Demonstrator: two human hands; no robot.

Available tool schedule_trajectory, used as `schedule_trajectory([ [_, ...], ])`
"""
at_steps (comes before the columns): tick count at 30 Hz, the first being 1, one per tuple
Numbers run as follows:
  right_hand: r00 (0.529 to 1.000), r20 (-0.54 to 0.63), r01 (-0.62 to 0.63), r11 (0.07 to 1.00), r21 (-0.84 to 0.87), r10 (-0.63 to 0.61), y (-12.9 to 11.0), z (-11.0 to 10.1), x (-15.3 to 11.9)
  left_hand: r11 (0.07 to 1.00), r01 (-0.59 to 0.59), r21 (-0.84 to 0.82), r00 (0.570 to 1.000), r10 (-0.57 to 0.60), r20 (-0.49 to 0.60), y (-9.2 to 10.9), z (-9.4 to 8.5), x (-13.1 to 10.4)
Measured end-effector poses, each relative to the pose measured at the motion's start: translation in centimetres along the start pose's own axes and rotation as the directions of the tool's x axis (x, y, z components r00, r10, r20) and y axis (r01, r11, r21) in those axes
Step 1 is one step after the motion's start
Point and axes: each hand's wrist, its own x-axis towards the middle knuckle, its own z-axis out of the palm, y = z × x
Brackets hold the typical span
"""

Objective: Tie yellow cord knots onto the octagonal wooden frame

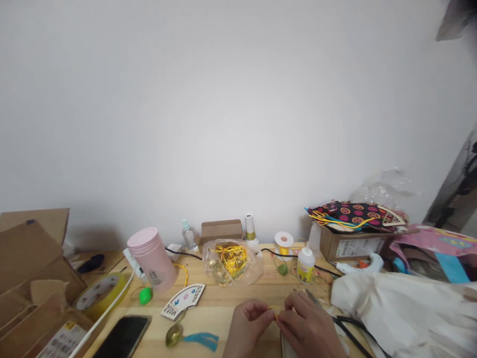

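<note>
Near the front edge of the wooden table, my left hand [250,325] pinches a thin yellow cord [275,312] between thumb and fingers. Close beside it on the right, my right hand [307,323] grips the same cord, its fingers pressed together. A flat pale object lies partly hidden under my right hand. To the left lie a white fan-shaped piece [184,301] with cut-out patterns and a gold bell [173,336] with a blue tassel [202,339]. Behind my hands, a clear plastic bag [212,273] holds gold balls and tangled yellow cord [233,258].
A pink canister [154,261], phone [122,338], yellow tape roll [100,296] and cardboard boxes [33,278] occupy the left. A glue bottle [306,266] and cord spool [283,243] stand behind my hands. White cloth [406,311] and a loaded box [354,246] are at right.
</note>
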Motion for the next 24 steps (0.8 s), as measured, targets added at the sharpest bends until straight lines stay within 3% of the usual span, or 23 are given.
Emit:
schedule_trajectory([
  [6,0.999,0.027,-0.021,1.0,0.004,0.021,-0.22,-0.18,0.05,1.0,-0.02,0.013,1.0,0.021,-0.011,0.59,0.31,-0.3],
  [13,0.996,0.065,-0.069,0.997,0.031,0.066,-0.04,-0.54,0.25,0.994,-0.085,-0.067,0.993,0.09,0.074,0.86,0.1,-0.48],
  [20,0.968,0.177,-0.206,0.967,0.148,0.179,-0.01,-0.61,0.1,0.987,-0.147,-0.056,0.976,0.154,0.155,0.93,0.15,-0.9],
  [24,0.939,0.242,-0.297,0.931,0.213,0.244,0.08,-0.31,0.03,0.984,-0.177,-0.011,0.973,0.176,0.149,0.7,0.08,-0.79],
])
